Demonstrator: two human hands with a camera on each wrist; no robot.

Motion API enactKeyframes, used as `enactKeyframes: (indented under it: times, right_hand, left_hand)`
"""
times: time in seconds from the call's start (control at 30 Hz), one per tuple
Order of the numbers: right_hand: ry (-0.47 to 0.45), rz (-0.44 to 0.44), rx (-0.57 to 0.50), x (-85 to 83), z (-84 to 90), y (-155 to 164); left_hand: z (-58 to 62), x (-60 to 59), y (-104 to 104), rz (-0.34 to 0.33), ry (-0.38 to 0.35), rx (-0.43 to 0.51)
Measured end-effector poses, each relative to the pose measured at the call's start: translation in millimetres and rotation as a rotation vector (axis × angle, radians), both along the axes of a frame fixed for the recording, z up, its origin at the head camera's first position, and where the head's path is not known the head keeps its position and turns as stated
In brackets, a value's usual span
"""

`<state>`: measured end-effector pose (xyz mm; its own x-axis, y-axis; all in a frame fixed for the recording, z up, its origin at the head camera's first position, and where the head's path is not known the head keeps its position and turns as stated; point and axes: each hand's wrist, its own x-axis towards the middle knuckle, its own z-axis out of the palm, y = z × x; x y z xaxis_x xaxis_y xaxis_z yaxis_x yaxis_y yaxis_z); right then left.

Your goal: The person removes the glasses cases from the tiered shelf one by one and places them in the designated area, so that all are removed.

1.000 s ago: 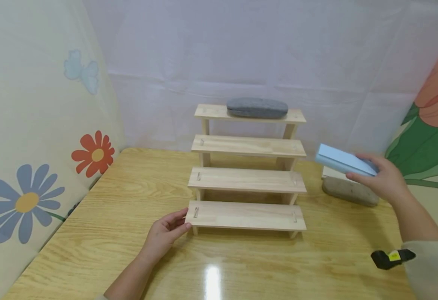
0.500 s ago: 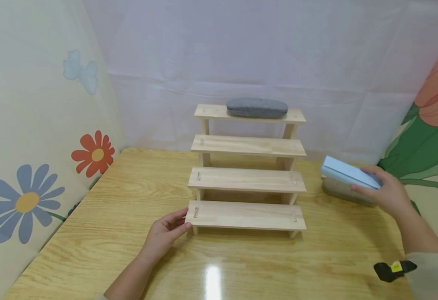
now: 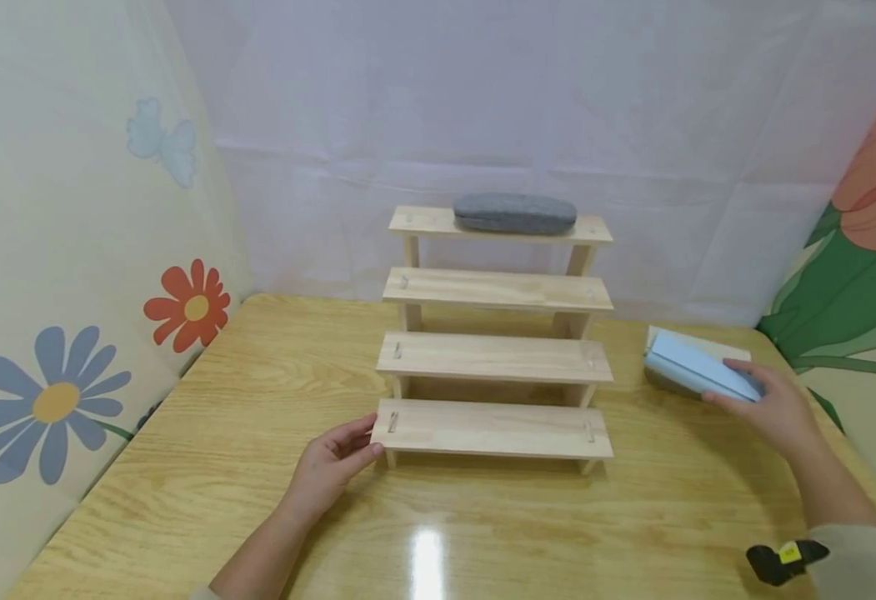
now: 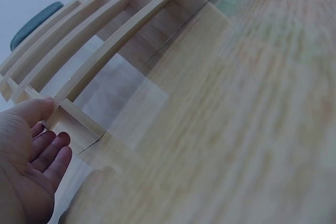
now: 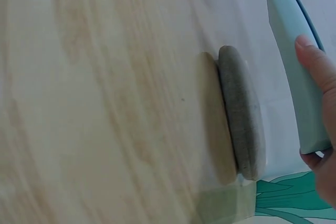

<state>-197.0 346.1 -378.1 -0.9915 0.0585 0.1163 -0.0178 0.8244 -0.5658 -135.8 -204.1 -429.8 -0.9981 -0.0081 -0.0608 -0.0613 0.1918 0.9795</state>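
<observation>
A four-step wooden shelf [image 3: 493, 358] stands on the table, with a dark grey oval case [image 3: 515, 213] lying on its top step. My left hand [image 3: 366, 440] rests at the left end of the bottom step, thumb touching the wood and fingers relaxed; the left wrist view shows the same hand [image 4: 37, 140]. To the right of the shelf my right hand [image 3: 753, 396] grips a light blue case [image 3: 696, 375] low over the table. In the right wrist view the blue case [image 5: 294, 51] hangs just above a grey-beige oval case [image 5: 242, 114] lying on the table.
The wooden table [image 3: 257, 400] is walled by flower-print panels on the left and right and a white sheet behind. A white flat object [image 3: 708, 346] lies behind the blue case. A black clip with a yellow tag [image 3: 786, 557] sits at my right sleeve.
My right hand has lowered the light blue case from shelf height down to just over the grey-beige case. The left hand has stayed at the bottom step.
</observation>
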Motion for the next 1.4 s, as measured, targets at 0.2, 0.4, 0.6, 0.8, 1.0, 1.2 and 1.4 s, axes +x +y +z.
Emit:
enactKeyframes:
  times: [0.2, 0.4, 0.6, 0.8, 1.0, 1.2, 1.4]
  right_hand:
    - [-0.044, 0.005, -0.031, 2.6, -10.9, 2]
    - [-0.06, 0.013, -0.039, 6.2, -21.9, 5]
    - [-0.074, 0.012, -0.026, 10.6, -31.6, 6]
    - [-0.061, 0.013, -0.003, 13.5, -40.5, 5]
    - [-0.062, 0.018, -0.002, 14.1, -45.7, 7]
    - [-0.072, 0.033, 0.011, 14.4, -51.5, 10]
    - [-0.049, 0.026, 0.008, 16.1, -56.9, 12]
  left_hand:
    - [-0.4, -0.6, 1, 0.006, -0.004, 0.005]
    - [-0.9, -0.4, 0, 0.0, -0.001, 0.013]
    - [-0.6, -1.0, 0, 0.004, -0.005, 0.012]
    - [-0.2, -0.8, 1, 0.01, -0.009, 0.001]
    - [1.5, 0.6, 0, 0.006, 0.009, 0.001]
    - [2.0, 1.3, 0, -0.001, 0.019, -0.001]
    - [0.6, 0.4, 1, 0.01, 0.001, 0.004]
